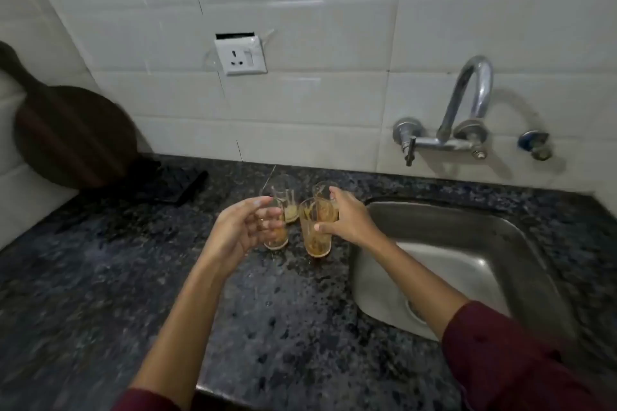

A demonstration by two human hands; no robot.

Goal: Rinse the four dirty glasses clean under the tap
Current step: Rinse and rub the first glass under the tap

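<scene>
Four dirty glasses with amber residue stand close together on the dark granite counter (pixel 133 277), just left of the sink (pixel 521 243). My left hand (pixel 238 232) is cupped with fingers apart at the left side of the front left glass (pixel 277 237). The back left glass (pixel 287 202) stands free behind it. My right hand (pixel 349 220) wraps the front right glass (pixel 314 237), thumb on its side. Its forefinger reaches over the rim of the back right glass (pixel 322 192). The steel tap (pixel 467 100) is on the wall above the sink, with no water running.
A dark round wooden board (pixel 73 137) leans against the wall at the left. A black object (pixel 187 190) lies on the counter in front of it. A white wall socket (pixel 240 55) is above the glasses. A small valve (pixel 534 143) sits right of the tap.
</scene>
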